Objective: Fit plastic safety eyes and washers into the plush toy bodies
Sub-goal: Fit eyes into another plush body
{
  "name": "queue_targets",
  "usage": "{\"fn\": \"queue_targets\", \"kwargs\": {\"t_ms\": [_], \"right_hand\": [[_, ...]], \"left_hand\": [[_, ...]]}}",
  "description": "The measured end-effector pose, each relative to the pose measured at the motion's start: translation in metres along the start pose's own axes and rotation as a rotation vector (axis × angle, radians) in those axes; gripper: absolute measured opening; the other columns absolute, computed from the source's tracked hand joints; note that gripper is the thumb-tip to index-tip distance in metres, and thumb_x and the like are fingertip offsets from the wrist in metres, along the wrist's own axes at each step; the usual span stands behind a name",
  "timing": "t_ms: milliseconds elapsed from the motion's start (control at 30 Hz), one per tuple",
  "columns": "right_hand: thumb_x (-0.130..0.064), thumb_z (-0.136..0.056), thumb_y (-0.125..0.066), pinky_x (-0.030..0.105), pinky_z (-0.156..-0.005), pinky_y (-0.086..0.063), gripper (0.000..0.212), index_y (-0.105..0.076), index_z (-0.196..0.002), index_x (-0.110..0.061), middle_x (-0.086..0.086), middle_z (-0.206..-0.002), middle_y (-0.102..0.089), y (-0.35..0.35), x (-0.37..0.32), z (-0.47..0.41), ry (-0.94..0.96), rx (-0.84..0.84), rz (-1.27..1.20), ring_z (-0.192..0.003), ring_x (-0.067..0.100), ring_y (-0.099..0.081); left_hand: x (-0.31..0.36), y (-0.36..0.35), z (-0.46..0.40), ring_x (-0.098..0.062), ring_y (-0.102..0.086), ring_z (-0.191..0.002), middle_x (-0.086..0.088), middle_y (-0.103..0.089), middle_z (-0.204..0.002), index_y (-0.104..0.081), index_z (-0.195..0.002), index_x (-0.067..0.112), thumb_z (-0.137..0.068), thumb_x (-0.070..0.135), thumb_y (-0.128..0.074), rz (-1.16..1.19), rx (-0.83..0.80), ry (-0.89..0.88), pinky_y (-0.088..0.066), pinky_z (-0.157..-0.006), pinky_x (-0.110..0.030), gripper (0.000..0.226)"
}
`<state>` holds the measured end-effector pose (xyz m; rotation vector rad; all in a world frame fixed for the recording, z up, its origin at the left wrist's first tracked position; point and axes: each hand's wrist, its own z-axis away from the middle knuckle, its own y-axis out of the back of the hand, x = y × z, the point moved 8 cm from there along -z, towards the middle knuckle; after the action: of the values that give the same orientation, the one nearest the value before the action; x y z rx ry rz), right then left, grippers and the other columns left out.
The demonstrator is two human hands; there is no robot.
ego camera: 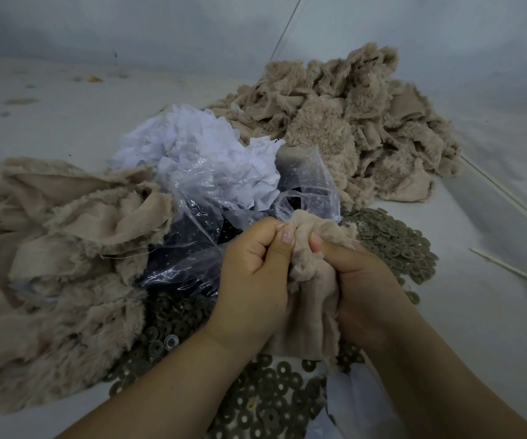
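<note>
We keep the fabric bunched tight around the spot where the eye post goes, so a washer can seat squarely. Our left hand pinches the top of the plush body between thumb and curled fingers; our right hand has its grip wrapped around the other side. The body is beige, turned smooth side out with fuzzy edges, held above the washers on the counter.

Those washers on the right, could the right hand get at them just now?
Probably, but not right away. The washers lie uncovered just beyond the right hand, with nothing between. But that hand and the left hand both grip the plush piece, so it must let go first.
</note>
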<state>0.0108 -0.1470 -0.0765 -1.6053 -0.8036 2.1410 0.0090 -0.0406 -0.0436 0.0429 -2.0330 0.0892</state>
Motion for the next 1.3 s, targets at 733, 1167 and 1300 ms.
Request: {"fn": "queue_targets", "kwargs": {"t_ms": [733,1167,1300], "right_hand": [[-0.02,-0.084,-0.064,0.036,-0.078,-0.062,0.025,-0.078,-0.097,-0.003,0.021,-0.099,-0.074,0.013,-0.003,-0.007,0.048,0.007,0.148,-0.088,0.028,-0.074],[-0.019,-0.093,-0.057,0.036,-0.078,-0.061,0.031,-0.067,-0.115,0.001,0.02,-0.098,-0.072,0.006,0.007,-0.006,-0.065,-0.059,-0.021,-0.086,0.027,-0.072],[-0.025,-0.092,-0.059,0.039,-0.091,-0.057,0.044,-0.062,-0.126,0.003,0.023,-0.116,-0.069,0.003,0.016,-0.008,-0.124,-0.063,-0.049,-0.104,0.032,-0.069]], "left_hand": [[-0.006,-0.002,-0.001,-0.008,-0.039,-0.055,-0.005,-0.045,-0.06,-0.046,-0.066,-0.006,-0.097,0.001,-0.05,-0.141,-0.029,0.027,-0.036,-0.051,-0.028,0.032],[-0.011,-0.001,-0.004,-0.008,-0.042,-0.056,0.002,-0.048,-0.059,-0.048,-0.065,0.001,-0.093,0.017,-0.05,-0.005,-0.056,0.105,-0.038,-0.051,-0.022,0.032],[-0.028,0.005,-0.005,-0.022,-0.047,-0.067,-0.022,-0.054,-0.07,-0.053,-0.082,-0.01,-0.102,0.011,-0.049,0.133,0.011,0.286,-0.042,-0.064,-0.036,0.029]]}}
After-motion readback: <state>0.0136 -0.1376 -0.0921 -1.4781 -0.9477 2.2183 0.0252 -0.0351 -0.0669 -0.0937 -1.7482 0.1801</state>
